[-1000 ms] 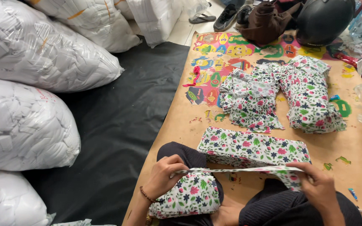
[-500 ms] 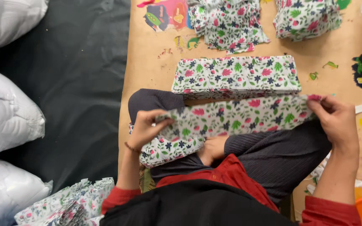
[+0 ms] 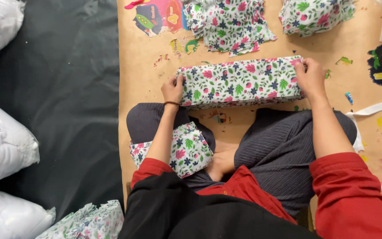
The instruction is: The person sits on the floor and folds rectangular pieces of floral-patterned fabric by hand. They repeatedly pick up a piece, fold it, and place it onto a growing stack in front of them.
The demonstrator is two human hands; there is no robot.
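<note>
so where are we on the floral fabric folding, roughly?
Done: one folded floral piece rests on the lap, and a floral bundle lies at bottom left. In hand: left hand and right hand press the ends of a long folded floral stack on the brown mat. Left: two loose floral heaps at the top look unfolded.

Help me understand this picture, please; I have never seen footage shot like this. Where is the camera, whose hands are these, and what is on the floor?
The camera sits on a person's head and looks down at their lap and hands. The person sits cross-legged on a tan floor mat. The left hand and right hand each grip one end of a long folded stack of white floral-print fabric resting on the mat. A smaller folded floral piece lies on the left knee. More floral fabric piles lie further ahead, and white stuffed sacks sit at the left.
</note>
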